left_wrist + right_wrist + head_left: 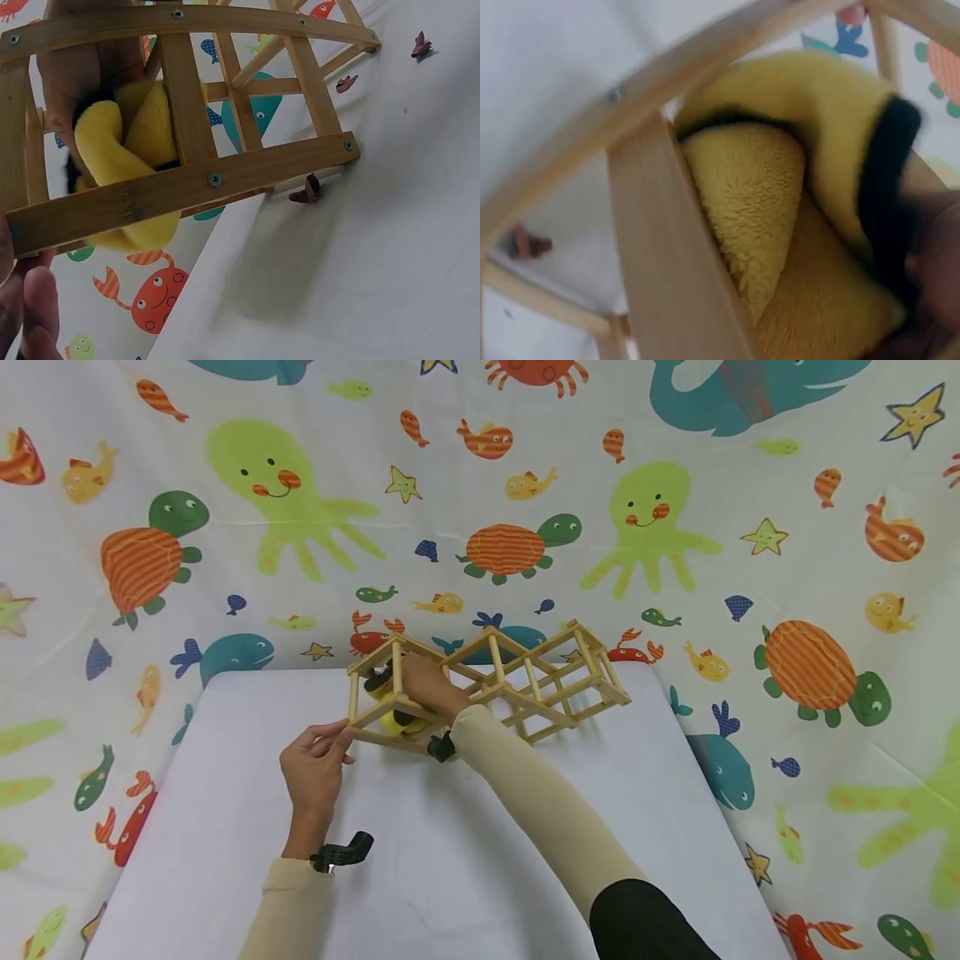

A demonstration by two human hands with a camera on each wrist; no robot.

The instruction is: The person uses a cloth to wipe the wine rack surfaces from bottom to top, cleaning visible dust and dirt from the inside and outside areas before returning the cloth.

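Note:
A zigzag wooden wine rack [497,657] stands at the back of the white table. My left hand [313,772] pinches its lower left corner between thumb and fingers; in the left wrist view the fingertips [41,300] sit under the end of the front rail [214,178]. Inside the left section, my right hand [427,683] holds a fuzzy yellow cloth with black edging [388,724]. The cloth [742,187] is bunched and folded against a flat slat [671,247] in the right wrist view, where the right fingers are blurred and partly hidden.
A white sheet covers the table [450,877]. Behind it hangs a curtain [420,468] printed with sea animals. Small brown bits [307,191] show on the white surface near the rack. The rack's other sections extend to the right of my right forearm [540,793].

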